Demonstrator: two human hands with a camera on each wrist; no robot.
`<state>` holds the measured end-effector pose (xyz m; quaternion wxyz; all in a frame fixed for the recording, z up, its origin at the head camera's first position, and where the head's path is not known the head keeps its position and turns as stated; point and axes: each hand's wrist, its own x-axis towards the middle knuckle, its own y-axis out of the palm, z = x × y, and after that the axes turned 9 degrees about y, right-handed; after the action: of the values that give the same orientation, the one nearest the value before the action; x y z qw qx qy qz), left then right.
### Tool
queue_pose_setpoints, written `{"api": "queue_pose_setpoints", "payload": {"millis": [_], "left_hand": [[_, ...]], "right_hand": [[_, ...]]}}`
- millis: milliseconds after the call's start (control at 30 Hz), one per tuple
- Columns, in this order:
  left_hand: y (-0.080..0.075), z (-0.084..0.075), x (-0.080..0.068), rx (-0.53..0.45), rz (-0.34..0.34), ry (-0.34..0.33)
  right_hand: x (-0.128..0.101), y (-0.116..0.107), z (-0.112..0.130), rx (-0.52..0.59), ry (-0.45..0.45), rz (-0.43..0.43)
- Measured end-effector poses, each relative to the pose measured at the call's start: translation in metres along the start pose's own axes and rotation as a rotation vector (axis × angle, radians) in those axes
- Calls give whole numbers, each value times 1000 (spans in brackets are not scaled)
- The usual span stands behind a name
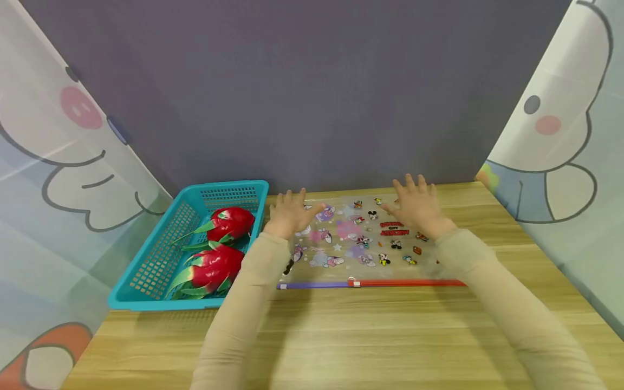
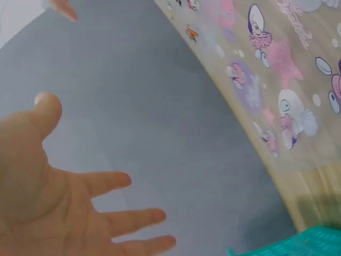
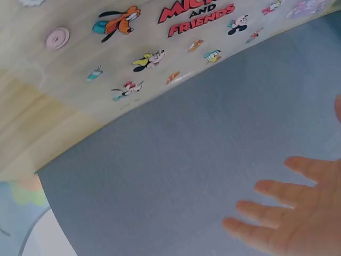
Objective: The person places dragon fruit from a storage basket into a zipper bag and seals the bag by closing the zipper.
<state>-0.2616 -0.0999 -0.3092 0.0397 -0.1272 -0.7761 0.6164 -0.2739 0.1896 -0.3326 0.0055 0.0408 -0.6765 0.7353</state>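
- My left hand (image 1: 291, 212) hovers with fingers spread and straight over the far left corner of the clear zip bag (image 1: 361, 244); it holds nothing.
- The left wrist view shows that palm open, thumb and fingers (image 2: 114, 218) fanned apart against the grey wall (image 2: 160, 122), with nothing between them.
- My right hand (image 1: 414, 206) is spread wide over the far right part of the bag, above the red lettering; from the head view I cannot tell whether the fingertips touch the plastic.
- The right wrist view shows my fingers (image 3: 277, 213) straight and apart, gripping nothing, with the bag's printed cartoon figures beyond them.
- The bag lies flat on the wooden table (image 1: 341, 336), in the far middle, close to the wall; its zip strip (image 1: 370, 283), purple on the left and red on the right, runs along the near edge.
- Just left of the bag stands a teal basket (image 1: 156, 265) with two red dragon fruits (image 1: 219, 249) in it, one farther and one nearer.
- Cartoon-printed curtains (image 1: 58, 162) hang at the left and right sides.
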Motion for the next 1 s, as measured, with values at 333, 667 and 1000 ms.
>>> {"api": "queue_pose_setpoints", "payload": {"millis": [333,667,1000], "left_hand": [[-3,-2,-39,138,-312,292],[22,-9,-68,-182,-306,461],[48,-7,-87,-354,-155,526]], "right_hand": [[-26,-6,-19,97,-173,-284],[-49,2,-25,93,-343,-429],[-72,12,-30,110,-352,-355]]}}
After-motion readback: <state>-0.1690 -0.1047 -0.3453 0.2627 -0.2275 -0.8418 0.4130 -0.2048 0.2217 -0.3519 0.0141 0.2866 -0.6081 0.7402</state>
